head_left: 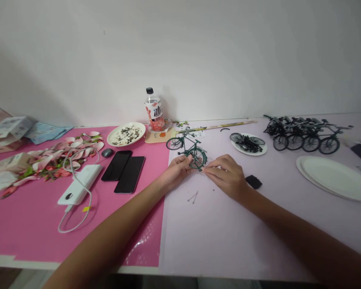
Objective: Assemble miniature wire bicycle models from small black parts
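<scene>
A small green model bicycle (190,150) is held tilted above the table's pale half, its front wheel up to the left. My left hand (180,170) is closed on it near the rear wheel. My right hand (227,174) pinches with its fingertips at the lower right of that wheel, by a small dark part whose kind I cannot make out. Below my hands lie two thin metal pins (193,197) and a tiny dark piece (213,190). A black block (254,182) lies beside my right wrist.
Several finished model bicycles (307,134) stand at the back right. A plate (234,147) holds black bicycle parts, near stacked white plates (337,176). On the left are phones (129,174), a power bank (80,184), petals (69,154), a bowl (110,138) and a bottle (154,112).
</scene>
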`<state>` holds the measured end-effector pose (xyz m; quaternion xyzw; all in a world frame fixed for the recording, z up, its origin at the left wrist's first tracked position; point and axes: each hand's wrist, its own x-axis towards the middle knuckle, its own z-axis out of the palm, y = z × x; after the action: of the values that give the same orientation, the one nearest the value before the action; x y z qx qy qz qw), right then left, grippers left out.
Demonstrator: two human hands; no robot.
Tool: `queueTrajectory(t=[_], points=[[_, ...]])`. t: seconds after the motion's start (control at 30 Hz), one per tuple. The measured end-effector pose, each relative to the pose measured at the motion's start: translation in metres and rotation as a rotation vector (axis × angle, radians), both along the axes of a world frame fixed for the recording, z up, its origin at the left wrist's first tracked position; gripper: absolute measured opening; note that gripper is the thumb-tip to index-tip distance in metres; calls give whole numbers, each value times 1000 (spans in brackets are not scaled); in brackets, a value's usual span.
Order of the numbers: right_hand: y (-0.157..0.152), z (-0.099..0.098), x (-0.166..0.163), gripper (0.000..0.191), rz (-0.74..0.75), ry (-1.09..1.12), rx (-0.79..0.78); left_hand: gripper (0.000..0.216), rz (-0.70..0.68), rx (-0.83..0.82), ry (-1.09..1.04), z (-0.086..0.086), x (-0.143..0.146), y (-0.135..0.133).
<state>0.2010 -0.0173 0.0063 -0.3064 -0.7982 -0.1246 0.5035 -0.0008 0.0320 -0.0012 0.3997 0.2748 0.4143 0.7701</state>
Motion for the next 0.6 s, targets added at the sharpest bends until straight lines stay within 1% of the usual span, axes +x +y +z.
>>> queueTrajectory(t=[0.17, 0.37, 0.6], points=[[1, -1, -1, 20, 13, 31, -13, 39, -24, 11, -8, 2, 0, -2], [2, -2, -1, 18, 26, 17, 11, 37, -20, 22, -22, -1, -1, -1], [1, 0, -3, 18, -22, -27, -26, 42, 56, -46, -37, -6, -1, 1]])
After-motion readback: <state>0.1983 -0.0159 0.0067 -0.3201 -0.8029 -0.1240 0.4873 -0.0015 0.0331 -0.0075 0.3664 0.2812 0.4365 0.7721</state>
